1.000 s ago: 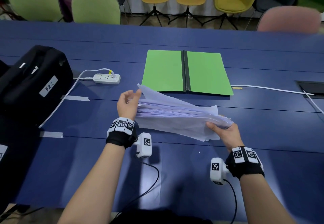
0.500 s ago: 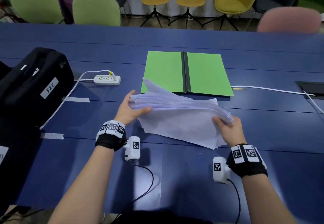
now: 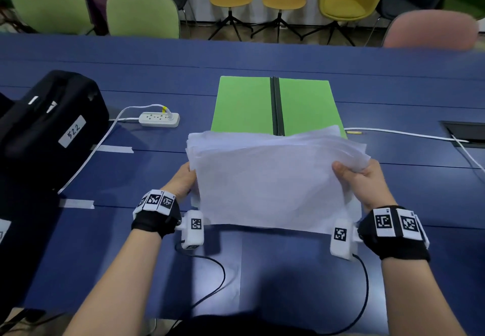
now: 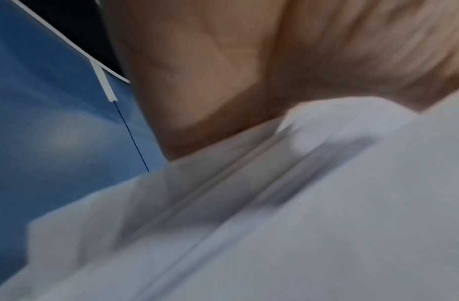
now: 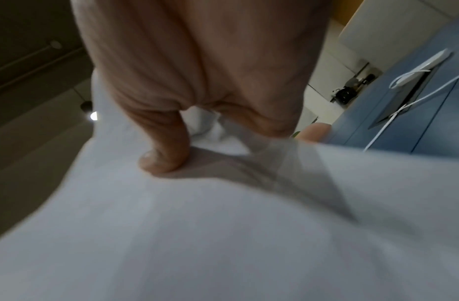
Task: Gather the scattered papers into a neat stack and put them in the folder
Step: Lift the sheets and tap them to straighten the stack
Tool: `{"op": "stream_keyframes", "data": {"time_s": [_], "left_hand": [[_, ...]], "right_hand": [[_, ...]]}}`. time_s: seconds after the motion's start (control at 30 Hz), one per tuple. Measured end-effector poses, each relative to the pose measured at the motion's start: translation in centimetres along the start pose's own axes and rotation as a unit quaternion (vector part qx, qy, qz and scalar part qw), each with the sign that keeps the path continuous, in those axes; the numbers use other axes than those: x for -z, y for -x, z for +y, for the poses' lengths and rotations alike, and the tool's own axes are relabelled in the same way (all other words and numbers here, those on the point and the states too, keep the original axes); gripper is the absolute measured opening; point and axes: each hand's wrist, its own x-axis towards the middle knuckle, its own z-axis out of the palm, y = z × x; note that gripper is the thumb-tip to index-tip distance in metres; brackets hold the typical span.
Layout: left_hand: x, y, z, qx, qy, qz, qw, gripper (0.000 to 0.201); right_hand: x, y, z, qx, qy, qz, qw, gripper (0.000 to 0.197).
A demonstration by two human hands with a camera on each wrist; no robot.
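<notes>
A thick, uneven stack of white papers (image 3: 273, 178) is held up on edge above the blue table (image 3: 393, 94), tilted towards me. My left hand (image 3: 183, 180) holds its left edge, its fingers hidden behind the sheets. My right hand (image 3: 364, 180) grips the right edge, thumb on the front sheet. The right wrist view shows the thumb (image 5: 169, 154) pressing the papers (image 5: 223, 234). Blurred sheets (image 4: 300, 224) fill the left wrist view under the left hand (image 4: 223, 71). Just behind the stack, the green folder (image 3: 244, 104) lies open and flat.
A black bag (image 3: 44, 130) sits at the left. A white power strip (image 3: 159, 119) with its cable lies left of the folder. A white cable (image 3: 399, 133) runs to a table hatch (image 3: 464, 133) at the right. Chairs (image 3: 143, 14) line the far side.
The stack has been swung up from a flat, slanted hold to standing on edge facing me. Both hands moved apart to its left and right edges, and the sheets drew closer together.
</notes>
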Motion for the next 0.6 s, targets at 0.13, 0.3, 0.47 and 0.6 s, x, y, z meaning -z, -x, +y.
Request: {"op": "stream_keyframes", "data": {"time_s": [0.13,0.3,0.47,0.6], "left_hand": [[-0.2,0.6,-0.2,-0.019,0.015,-0.061,0.998,0.076],[-2.1,1.1,1.6,-0.095,-0.029,0.054,0.994,0.034],[-1.9,1.3,0.5,-0.114,-0.018,0.075,0.991,0.028],[-3.3,0.9,-1.5,-0.076,-0.016,0.102,0.992,0.023]], "right_hand": [[-0.5,-0.6,1.0,-0.013,0.040,0.082,0.996,0.015],[-1.9,0.0,0.0,0.032,0.013,0.078,0.996,0.021],[-1.5,0.8,1.7,0.022,-0.006,0.063,0.998,0.016],[-2.5,1.3,3.1,-0.016,-0.001,0.053,0.998,0.016]]}}
